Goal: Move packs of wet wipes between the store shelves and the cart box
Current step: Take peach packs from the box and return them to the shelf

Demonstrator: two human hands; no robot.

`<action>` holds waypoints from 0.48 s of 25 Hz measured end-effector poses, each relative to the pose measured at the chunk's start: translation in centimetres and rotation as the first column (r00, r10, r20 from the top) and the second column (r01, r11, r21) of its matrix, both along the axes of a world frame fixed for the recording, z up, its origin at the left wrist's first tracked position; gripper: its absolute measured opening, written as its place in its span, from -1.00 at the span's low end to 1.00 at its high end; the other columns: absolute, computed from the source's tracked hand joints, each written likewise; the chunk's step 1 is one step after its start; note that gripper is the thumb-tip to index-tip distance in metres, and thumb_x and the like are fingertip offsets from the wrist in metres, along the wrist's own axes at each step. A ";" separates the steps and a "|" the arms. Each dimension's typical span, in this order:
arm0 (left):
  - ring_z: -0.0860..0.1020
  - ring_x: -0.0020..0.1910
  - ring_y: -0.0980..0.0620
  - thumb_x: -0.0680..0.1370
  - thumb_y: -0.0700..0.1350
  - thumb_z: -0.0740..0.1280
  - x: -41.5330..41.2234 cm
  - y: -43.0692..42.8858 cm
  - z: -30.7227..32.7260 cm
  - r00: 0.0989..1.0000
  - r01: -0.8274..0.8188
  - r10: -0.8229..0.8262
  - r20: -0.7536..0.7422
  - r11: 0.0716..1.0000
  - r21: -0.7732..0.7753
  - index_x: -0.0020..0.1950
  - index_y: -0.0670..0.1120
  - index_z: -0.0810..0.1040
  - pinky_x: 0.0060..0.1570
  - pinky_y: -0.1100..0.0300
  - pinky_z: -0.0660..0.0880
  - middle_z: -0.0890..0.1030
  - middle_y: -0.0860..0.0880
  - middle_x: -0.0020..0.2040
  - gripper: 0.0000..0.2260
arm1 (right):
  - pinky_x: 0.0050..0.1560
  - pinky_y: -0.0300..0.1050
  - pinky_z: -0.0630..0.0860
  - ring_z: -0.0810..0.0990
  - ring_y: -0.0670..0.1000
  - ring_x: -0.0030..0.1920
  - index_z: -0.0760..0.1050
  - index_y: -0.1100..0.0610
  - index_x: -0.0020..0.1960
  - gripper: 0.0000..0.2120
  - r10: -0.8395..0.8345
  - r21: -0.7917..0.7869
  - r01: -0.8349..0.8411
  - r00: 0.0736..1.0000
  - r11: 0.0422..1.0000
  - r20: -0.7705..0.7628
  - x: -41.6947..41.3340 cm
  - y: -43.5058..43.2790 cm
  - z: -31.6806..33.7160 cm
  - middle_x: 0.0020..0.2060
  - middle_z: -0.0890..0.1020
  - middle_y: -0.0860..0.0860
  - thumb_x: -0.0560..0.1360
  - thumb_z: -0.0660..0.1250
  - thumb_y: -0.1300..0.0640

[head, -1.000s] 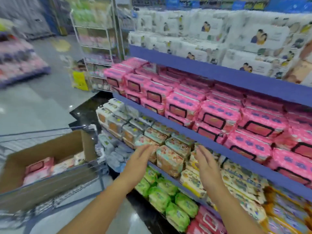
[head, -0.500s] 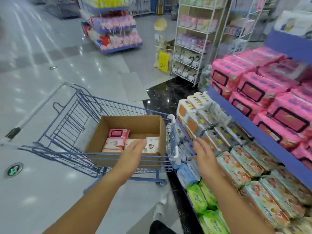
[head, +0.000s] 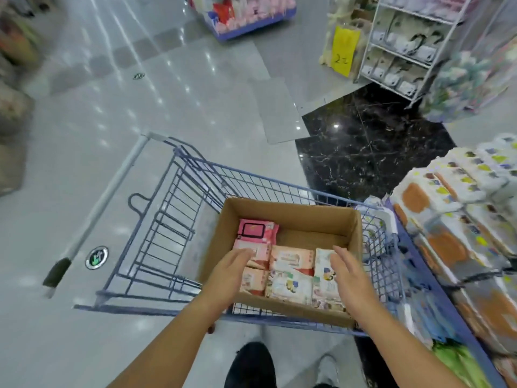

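Above the box (head: 291, 212) | left hand (head: 230, 271) and right hand (head: 347, 275) are held straight-fingered, empty | packs (head: 289, 260) are laid in its near half | one pack is best clamped from both ends before being lifted.

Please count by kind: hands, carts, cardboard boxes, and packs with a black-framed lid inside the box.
Hands: 2, left hand and right hand
Cart: 1
Cardboard box: 1
Pink pack with black-framed lid: 1
Total: 5
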State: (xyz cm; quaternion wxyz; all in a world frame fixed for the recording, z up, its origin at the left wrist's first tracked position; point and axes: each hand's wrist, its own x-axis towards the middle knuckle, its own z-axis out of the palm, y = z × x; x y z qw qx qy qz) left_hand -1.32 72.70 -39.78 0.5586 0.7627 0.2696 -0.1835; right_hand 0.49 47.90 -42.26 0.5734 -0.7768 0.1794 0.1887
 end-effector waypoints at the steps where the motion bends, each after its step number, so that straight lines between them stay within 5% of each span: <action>1: 0.56 0.22 0.10 0.56 0.23 0.26 1.6 1.1 -1.4 0.999 0.011 -0.011 -0.031 1.000 -0.008 0.19 0.13 0.63 0.35 -0.04 0.46 0.64 0.13 0.17 -0.68 | 0.33 -0.14 0.25 0.29 0.01 0.51 0.29 -0.02 0.54 -0.56 0.001 -0.021 -0.002 0.999 1.000 -0.034 1.1 1.1 -0.9 0.47 0.37 -0.09 0.69 0.11 -0.08; 4: 0.59 0.26 0.01 0.42 0.34 0.26 5.9 4.4 -6.9 0.987 0.052 -0.057 -0.150 0.998 -0.034 0.21 0.13 0.61 0.34 -0.12 0.49 0.65 0.05 0.24 -0.52 | 0.29 -0.10 0.26 0.31 0.05 0.50 0.25 0.02 0.56 -0.52 -0.062 -0.051 0.056 0.990 0.997 -0.129 3.7 4.0 -5.4 0.51 0.35 -0.03 0.68 0.10 -0.10; 8: 0.50 0.29 0.02 0.64 0.21 0.20 10.1 7.0 -12.8 0.956 0.160 -0.158 -0.247 0.987 -0.010 0.39 -0.01 0.49 0.27 0.02 0.47 0.53 0.06 0.32 -0.57 | 0.42 0.03 0.29 0.31 0.09 0.50 0.24 0.06 0.58 -0.48 -0.147 -0.096 0.125 0.952 0.987 -0.270 6.1 6.9 -12.1 0.54 0.32 0.03 0.68 0.09 -0.13; 12: 0.51 0.36 -0.03 0.34 0.47 0.36 13.3 10.2 -22.6 0.936 0.204 -0.175 -0.306 0.977 0.067 0.52 0.01 0.37 0.38 -0.13 0.44 0.51 0.01 0.42 -0.12 | 0.26 -0.12 0.27 0.36 0.12 0.46 0.29 0.11 0.55 -0.51 -0.164 -0.147 0.120 0.928 0.982 -0.335 8.5 7.9 -18.1 0.48 0.40 0.09 0.69 0.11 -0.08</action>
